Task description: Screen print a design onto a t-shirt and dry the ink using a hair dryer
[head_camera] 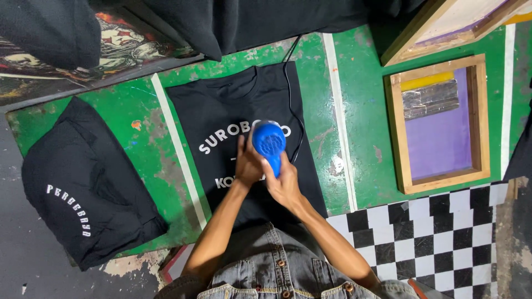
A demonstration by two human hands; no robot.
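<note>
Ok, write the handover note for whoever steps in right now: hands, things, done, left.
Right hand grips the blue hair dryer, nozzle down over the white lettering. Left hand rests flat on the black T-shirt, which lies spread on the green table. The dryer's cord runs up off the table.
Done: lettering is printed on the shirt.
Left: cannot tell whether the print is dry.
Folded black shirt lies at the left, wooden screen frame at the right.

my bench (360, 111) is worn green paint crossed by pale stripes, chipped in places. below it to my right lies a black-and-white checkered floor (438, 238); to my left, bare grey concrete (22, 243).
</note>
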